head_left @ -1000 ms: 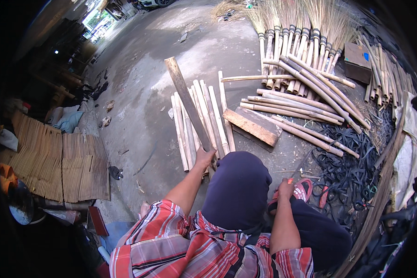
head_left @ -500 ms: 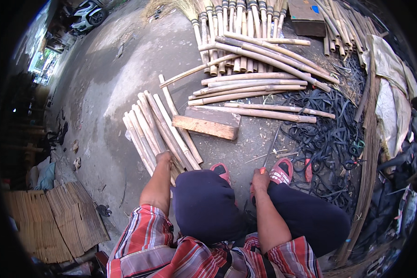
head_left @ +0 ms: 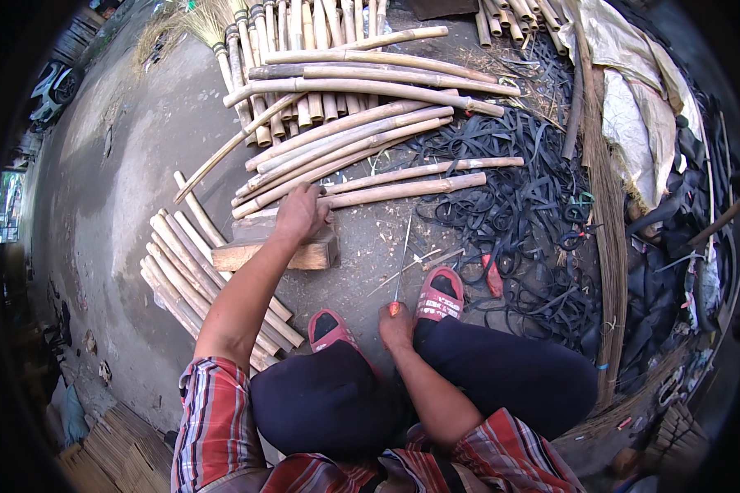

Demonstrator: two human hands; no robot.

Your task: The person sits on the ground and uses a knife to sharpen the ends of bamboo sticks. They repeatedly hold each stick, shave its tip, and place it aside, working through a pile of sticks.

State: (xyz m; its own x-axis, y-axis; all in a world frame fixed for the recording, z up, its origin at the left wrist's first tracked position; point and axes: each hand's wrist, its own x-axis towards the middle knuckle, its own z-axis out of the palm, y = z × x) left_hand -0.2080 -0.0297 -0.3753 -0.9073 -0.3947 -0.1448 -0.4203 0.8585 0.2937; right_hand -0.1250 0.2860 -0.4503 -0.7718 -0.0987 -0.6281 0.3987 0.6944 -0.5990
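My left hand (head_left: 302, 212) reaches forward over the wooden block (head_left: 275, 253), its fingers curled at the left end of a bamboo pole (head_left: 411, 191). A second, thinner pole (head_left: 436, 170) lies just beyond it. Down by my right foot, my right hand (head_left: 396, 326) is closed on the red-orange handle of a tool with a long thin metal blade (head_left: 404, 255). The blade points away from me, and its exact kind is hard to make out. To the left of the block lies a group of cut bamboo poles (head_left: 191, 275).
More bamboo poles (head_left: 362, 86) lie crosswise over a row of broom handles (head_left: 304, 16) at the back. Tangled black strips (head_left: 518, 181) spread to the right, with a red object (head_left: 492, 275) among them. Pale sacking (head_left: 633, 123) and a long bundle of thin sticks (head_left: 607, 246) stand farther right.
My left hand has moved from the left-hand group of poles forward and right to the poles beyond the block. My right hand still grips the tool. The view has swung to the right.
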